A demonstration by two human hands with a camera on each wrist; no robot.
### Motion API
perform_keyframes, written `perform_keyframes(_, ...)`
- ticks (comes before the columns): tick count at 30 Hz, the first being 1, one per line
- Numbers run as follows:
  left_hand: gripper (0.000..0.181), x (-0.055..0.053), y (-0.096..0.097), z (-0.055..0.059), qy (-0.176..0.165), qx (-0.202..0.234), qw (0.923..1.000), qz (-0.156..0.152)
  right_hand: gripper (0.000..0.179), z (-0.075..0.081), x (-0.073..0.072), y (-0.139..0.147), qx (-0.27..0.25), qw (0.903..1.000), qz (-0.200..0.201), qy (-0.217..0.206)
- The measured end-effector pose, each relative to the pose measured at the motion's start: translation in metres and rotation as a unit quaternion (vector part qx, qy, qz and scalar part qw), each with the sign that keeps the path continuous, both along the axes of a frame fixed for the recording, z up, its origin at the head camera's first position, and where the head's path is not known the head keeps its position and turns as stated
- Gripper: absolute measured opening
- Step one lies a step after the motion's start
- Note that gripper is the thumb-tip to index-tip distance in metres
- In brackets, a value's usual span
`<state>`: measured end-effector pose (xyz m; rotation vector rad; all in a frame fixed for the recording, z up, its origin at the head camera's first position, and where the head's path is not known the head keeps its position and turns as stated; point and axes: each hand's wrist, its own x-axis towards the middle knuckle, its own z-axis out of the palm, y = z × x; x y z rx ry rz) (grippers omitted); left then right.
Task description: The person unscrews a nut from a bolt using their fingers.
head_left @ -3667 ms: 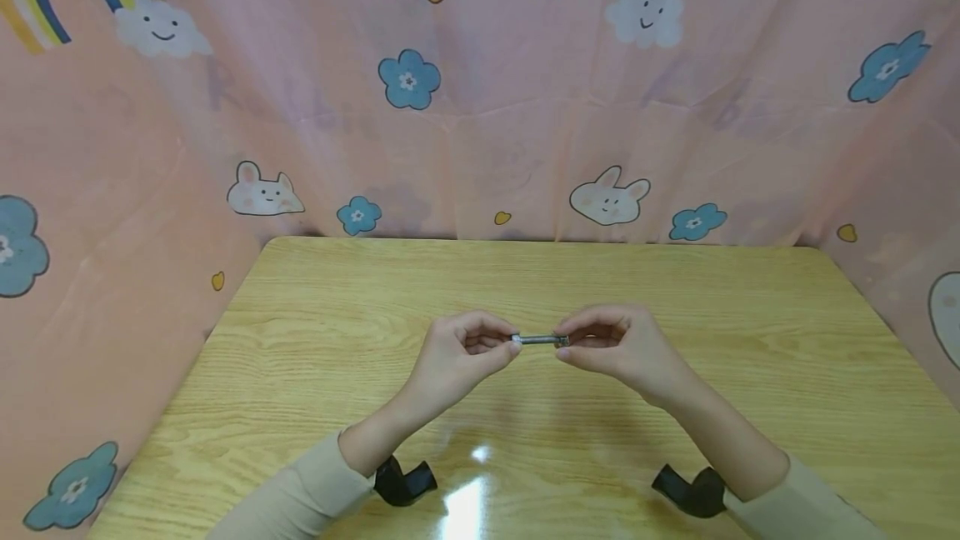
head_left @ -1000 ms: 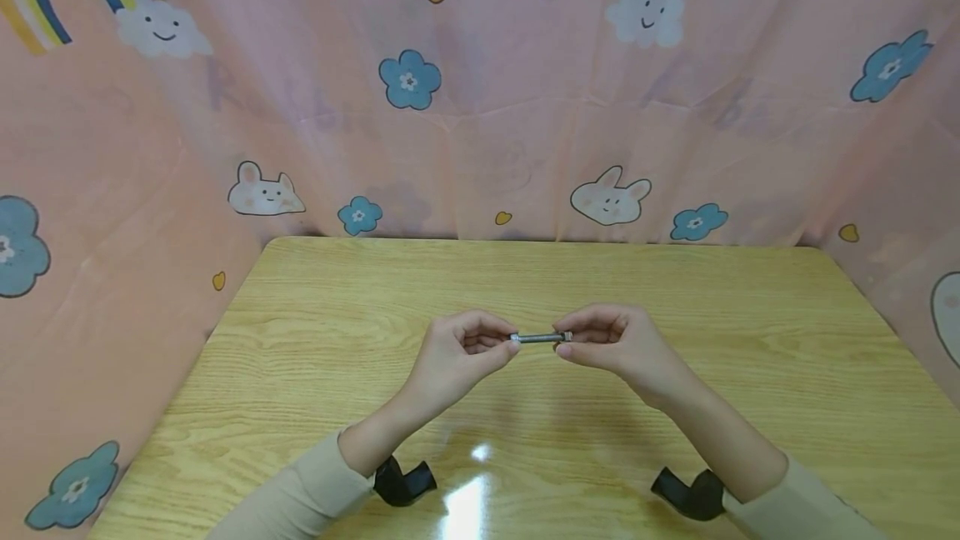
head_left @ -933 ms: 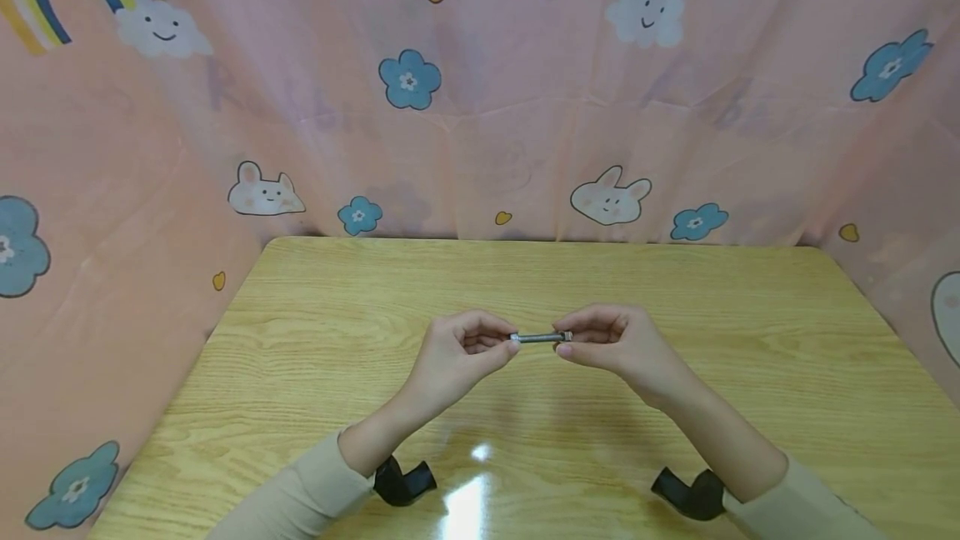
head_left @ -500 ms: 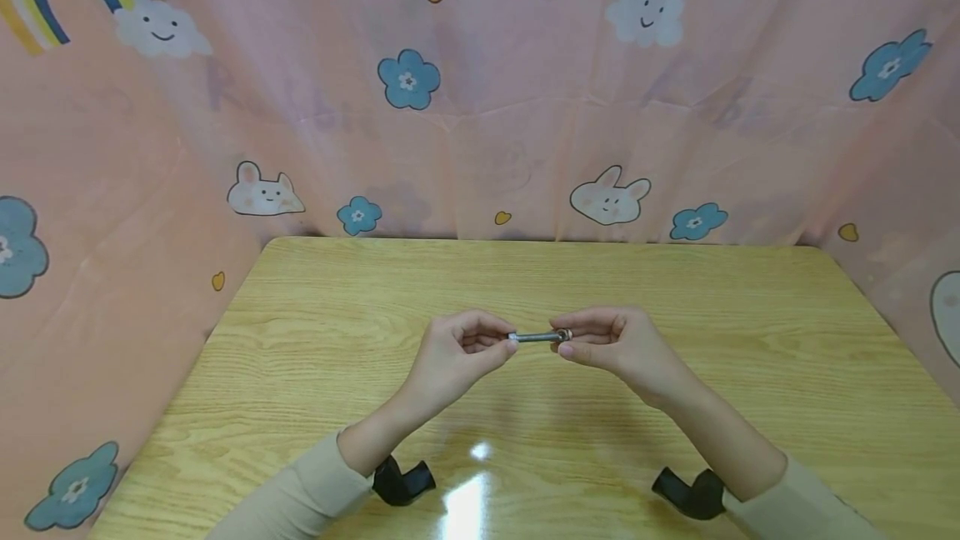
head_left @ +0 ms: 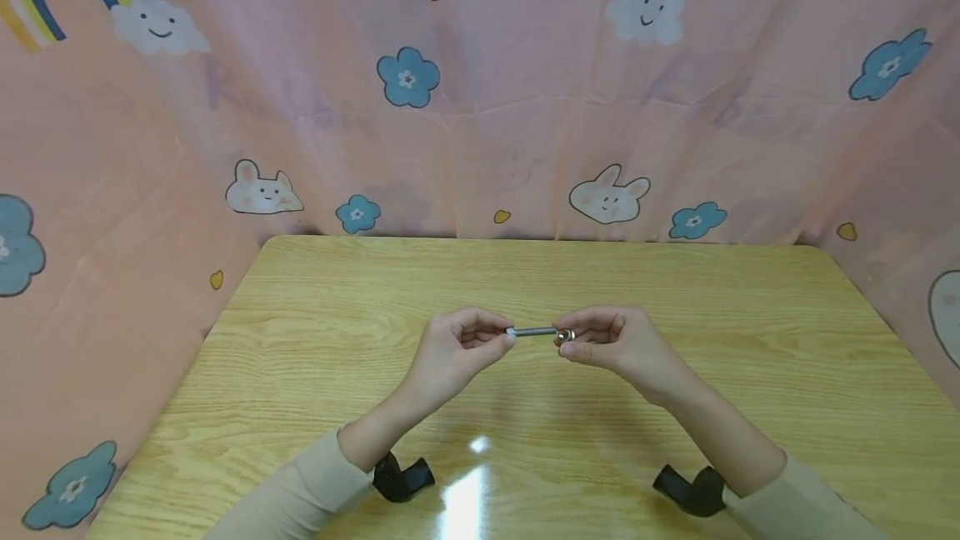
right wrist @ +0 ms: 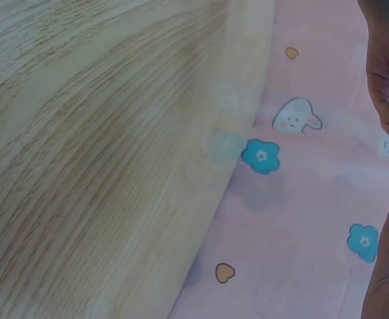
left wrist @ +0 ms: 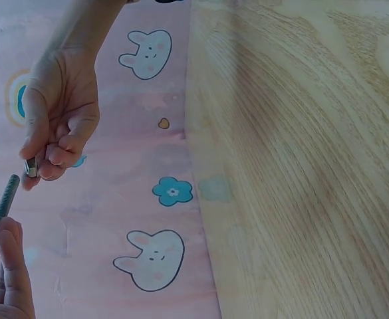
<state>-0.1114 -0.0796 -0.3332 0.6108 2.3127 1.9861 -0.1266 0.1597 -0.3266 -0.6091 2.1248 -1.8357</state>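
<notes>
My left hand [head_left: 461,350] pinches the head end of a threaded metal bolt [head_left: 536,332] between thumb and fingertips. The bolt lies almost level and points to the right. Between thumb and fingers, my right hand [head_left: 626,350] holds a small shiny nut [head_left: 566,336] close to the bolt's free end. In the left wrist view a gap shows between the tip of the bolt [left wrist: 8,196] and the nut [left wrist: 31,167]. The left fingers hide the bolt's head in part. Only parts of both hands appear in the right wrist view, without bolt or nut.
Both hands are above a wood-grain table [head_left: 345,290]. A pink patterned cloth [head_left: 495,148] hangs behind it and along both sides. Black wrist devices [head_left: 402,478] stick out at the cuffs, and light glares on the table's front part.
The nut, earlier around or against the bolt's end, is now apart from it and turned so its hole shows. The bolt has risen slightly. Both hands keep their grip.
</notes>
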Motion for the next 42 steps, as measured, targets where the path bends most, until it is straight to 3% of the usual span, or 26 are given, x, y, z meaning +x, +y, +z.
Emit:
perform_keyframes(9, 0.017, -0.003, -0.001, 0.0, 0.003, -0.008, 1.0, -0.002, 0.033, -0.001, -0.004, 0.001, 0.013, 0.9996, -0.013, -0.023)
perform_keyframes(19, 0.019, -0.01, -0.002, -0.008, -0.001, -0.013, 0.9999, 0.0, 0.034, -0.003, -0.007, 0.001, 0.033, 0.9986, -0.033, -0.023)
perform_keyframes(21, 0.019, -0.008, -0.001, -0.003, -0.008, -0.016, 0.9998, 0.001, 0.034, -0.004, -0.008, 0.001, 0.036, 0.9985, -0.034, -0.02)
perform_keyframes(42, 0.02, -0.023, -0.004, -0.031, -0.004, -0.032, 0.9995, 0.006, 0.033, -0.014, -0.013, 0.003, 0.08, 0.9948, -0.06, -0.013)
